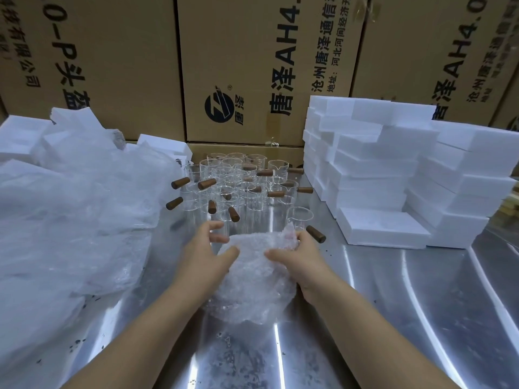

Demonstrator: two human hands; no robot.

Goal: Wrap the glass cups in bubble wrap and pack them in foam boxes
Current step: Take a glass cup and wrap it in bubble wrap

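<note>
Fingers of left hand spread loose, thumb touching crumpled clear bubble wrap bundle on steel table; right hand grips its far edge. Wooden-handled clear glass cups stand just behind.

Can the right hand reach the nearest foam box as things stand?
Probably yes: bare table lies between the right hand and the foam box. But its fingers grip the bubble wrap, so it must let go first.
</note>
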